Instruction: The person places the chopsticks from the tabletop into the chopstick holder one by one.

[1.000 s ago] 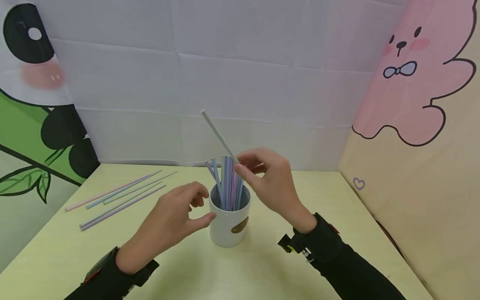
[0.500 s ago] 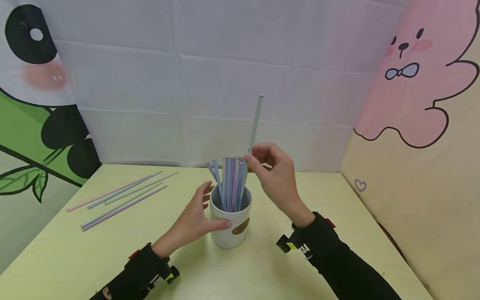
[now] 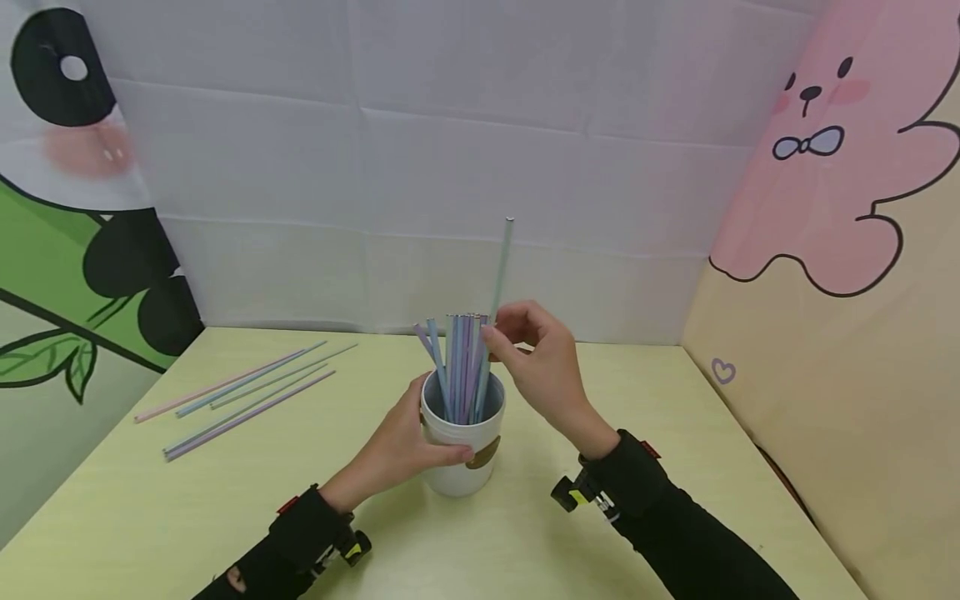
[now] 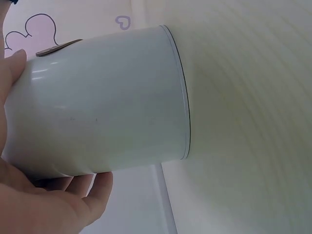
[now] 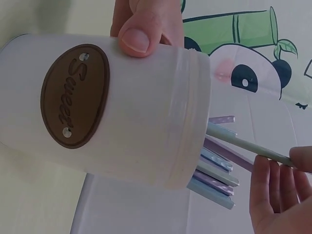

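A white cup (image 3: 453, 482) with a brown oval "Sweet" label (image 5: 75, 96) stands on the table, holding several pastel straws (image 3: 459, 367) in blue, purple and green. My left hand (image 3: 408, 450) grips the cup from its left side, thumb across the front; in the left wrist view its fingers (image 4: 100, 192) curl round the far side. Between thumb and fingertips my right hand (image 3: 543, 367) pinches a pale green straw (image 3: 502, 265). That straw rises nearly upright above the others, and in the right wrist view its lower end is inside the cup's mouth.
Several loose straws (image 3: 251, 404), pink, blue, green and purple, lie slanted on the table (image 3: 570, 542) at the left. A white cloth backdrop (image 3: 450, 150) stands behind, with a panda picture at left and a pink bear picture (image 3: 825, 167) at right.
My left hand has come in from the left and taken hold of the cup. The green straw has turned from leaning left to nearly upright, then moved down into the cup.
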Demonstrator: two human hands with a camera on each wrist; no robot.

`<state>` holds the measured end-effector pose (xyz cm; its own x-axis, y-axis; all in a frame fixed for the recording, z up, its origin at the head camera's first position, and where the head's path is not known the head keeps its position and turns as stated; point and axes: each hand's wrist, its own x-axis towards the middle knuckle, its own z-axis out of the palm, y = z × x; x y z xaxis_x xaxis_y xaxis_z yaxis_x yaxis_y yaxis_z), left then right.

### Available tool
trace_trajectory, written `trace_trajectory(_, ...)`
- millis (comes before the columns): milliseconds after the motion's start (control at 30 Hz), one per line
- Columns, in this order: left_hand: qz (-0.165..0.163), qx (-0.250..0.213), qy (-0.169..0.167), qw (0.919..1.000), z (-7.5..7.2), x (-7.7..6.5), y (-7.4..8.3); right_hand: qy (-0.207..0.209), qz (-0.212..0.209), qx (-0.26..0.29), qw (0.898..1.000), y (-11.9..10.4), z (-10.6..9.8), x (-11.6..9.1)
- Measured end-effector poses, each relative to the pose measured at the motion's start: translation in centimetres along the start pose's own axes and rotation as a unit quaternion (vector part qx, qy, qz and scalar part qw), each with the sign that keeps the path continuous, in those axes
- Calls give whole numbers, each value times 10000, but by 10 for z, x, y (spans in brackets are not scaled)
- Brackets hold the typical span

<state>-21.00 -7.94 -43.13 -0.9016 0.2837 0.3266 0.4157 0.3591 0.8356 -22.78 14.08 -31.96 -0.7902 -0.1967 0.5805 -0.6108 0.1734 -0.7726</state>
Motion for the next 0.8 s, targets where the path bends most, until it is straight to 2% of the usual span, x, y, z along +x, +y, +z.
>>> trace_trajectory(267,153,-175,-66,9997,3,2,-1,-72,237,-61,9997,6,1,-1)
trace_trajectory(500,160,-181,-85,9997,4,3,1,-41,179,-263,9995,7,-5,-2)
trace_trajectory(667,37,-159,-150,9998,2,2,4,-27,42,-363,9993,5,-11,-6)
trace_trajectory(800,14,75,-227,9997,-3,0,4,-43,-101,-510,9986,2,-16,-11)
